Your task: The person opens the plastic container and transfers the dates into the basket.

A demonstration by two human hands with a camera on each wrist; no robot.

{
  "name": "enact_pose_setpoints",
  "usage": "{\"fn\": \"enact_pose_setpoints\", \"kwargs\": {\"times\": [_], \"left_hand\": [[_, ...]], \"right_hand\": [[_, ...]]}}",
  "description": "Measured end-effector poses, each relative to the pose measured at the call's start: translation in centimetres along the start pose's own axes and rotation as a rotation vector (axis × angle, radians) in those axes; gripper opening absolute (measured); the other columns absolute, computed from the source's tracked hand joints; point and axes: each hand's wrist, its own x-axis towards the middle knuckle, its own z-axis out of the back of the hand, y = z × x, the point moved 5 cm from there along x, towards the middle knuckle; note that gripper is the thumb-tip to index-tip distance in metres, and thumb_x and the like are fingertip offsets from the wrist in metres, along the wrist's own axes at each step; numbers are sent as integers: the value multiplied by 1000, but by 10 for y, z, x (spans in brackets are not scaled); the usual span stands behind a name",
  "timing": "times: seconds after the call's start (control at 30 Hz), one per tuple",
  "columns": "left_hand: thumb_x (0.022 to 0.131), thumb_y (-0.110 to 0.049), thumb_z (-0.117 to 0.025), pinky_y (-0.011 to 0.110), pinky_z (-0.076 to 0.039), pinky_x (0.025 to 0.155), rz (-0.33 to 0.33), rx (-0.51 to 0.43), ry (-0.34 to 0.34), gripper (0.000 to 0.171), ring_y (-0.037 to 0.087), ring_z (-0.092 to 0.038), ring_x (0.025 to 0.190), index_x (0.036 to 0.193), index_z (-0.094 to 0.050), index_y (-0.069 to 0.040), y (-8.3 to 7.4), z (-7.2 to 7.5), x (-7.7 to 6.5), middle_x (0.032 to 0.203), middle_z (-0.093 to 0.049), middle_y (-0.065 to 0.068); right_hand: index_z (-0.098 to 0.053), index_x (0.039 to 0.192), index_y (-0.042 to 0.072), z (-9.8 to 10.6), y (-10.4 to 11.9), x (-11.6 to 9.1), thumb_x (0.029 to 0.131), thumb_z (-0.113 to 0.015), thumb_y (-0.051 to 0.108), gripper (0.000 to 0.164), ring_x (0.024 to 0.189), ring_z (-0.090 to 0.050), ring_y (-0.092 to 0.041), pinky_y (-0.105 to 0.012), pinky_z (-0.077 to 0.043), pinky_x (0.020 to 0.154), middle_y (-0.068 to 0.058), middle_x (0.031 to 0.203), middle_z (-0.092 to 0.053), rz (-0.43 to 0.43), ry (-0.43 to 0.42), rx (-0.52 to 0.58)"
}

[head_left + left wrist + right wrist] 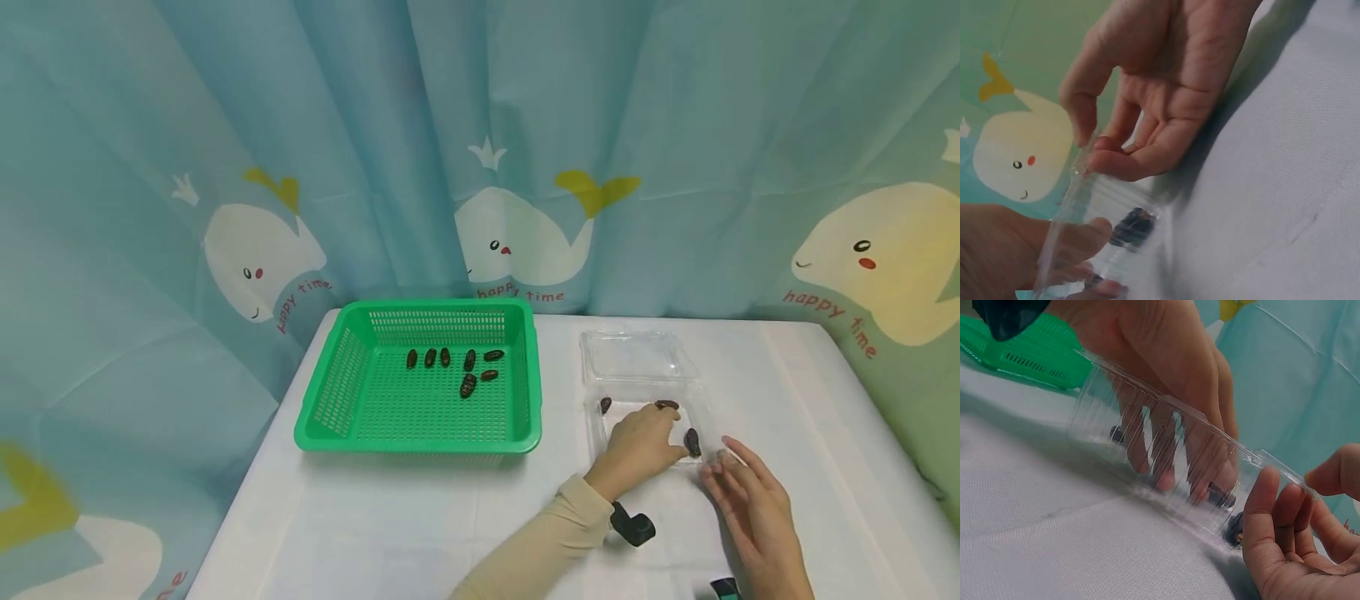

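A clear plastic clamshell box (pixel 596 433) lies with its lid folded back. Inside it are dark brown oval pieces: one piece (pixel 606 405) at the left, one (pixel 667 404) by the left fingertips, another (pixel 692 442) near the right corner. My left hand (pixel 639 446) reaches down into the box, thumb apart from the fingers; the right wrist view shows the fingers (pixel 1160 450) through the ridged wall. At the box's near right corner, my right hand (pixel 757 508) pinches the rim between thumb and fingers, seen closely in the left wrist view.
Left of the box stands a green plastic basket (pixel 420 446) with several dark brown oval pieces (pixel 446 357) on its floor. Both rest on a white-covered table (pixel 390 533). A blue whale-print curtain (pixel 375 125) hangs behind. A black strap end (pixel 633 527) hangs from the left wrist.
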Motion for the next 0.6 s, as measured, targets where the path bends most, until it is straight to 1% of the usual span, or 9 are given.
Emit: {"fn": "enact_pose_setpoints", "kwargs": {"times": [0.03,0.1,0.13,0.23,0.3,0.4,0.43,0.6], "left_hand": [[88,-46,-81,16,-52,74,6,5,-3,44,2,-70,100,128,-72,-28,-1,-1,0,118,-74,-13],[88,-47,-82,18,-52,69,15,11,-4,42,4,-71,95,124,-73,-28,-2,-3,0,117,-74,-12],[88,-48,-82,18,-51,64,16,19,-6,38,4,-71,91,120,-75,-29,-3,-3,1,114,-74,-12],[87,-49,-82,21,-43,54,17,40,0,25,4,-67,77,100,-76,-29,-7,-5,4,98,-73,-12],[87,-49,-81,21,-39,51,10,54,4,21,3,-63,71,92,-74,-30,-9,-6,5,89,-71,-14],[87,-47,-82,20,-37,51,3,50,4,19,0,-60,67,84,-73,-30,-12,-8,7,80,-69,-17],[87,-47,-82,20,-37,51,5,47,1,20,-1,-59,67,85,-73,-30,-13,-8,7,78,-68,-17],[88,-48,-81,23,-38,49,8,64,-7,28,2,-56,61,79,-64,-27,-15,-11,8,70,-62,-14]], "right_hand": [[-68,125,25,0,0,0,108,-53,6,29,90,-71,-8,-21,-61,86,4,101,-66,0,-2,-3],[-68,124,25,1,-2,-1,108,-53,6,29,90,-72,-8,-21,-61,86,3,101,-67,1,-4,-5],[-68,124,25,1,-1,0,108,-53,6,29,90,-72,-8,-21,-61,86,3,100,-68,2,-2,-4],[-69,123,24,1,0,0,108,-51,4,30,89,-72,-9,-21,-61,86,3,98,-69,6,10,9],[-69,122,23,1,0,0,108,-50,4,31,89,-72,-10,-22,-61,86,2,97,-69,9,10,10],[-69,123,23,1,1,0,109,-50,3,31,89,-73,-10,-22,-61,86,2,96,-69,15,10,8],[-69,123,23,1,1,-1,108,-50,4,30,89,-73,-10,-22,-61,86,2,97,-69,16,7,6],[-69,122,23,-1,-1,-2,109,-51,5,29,89,-73,-10,-21,-61,87,3,97,-69,18,4,-4]]}}
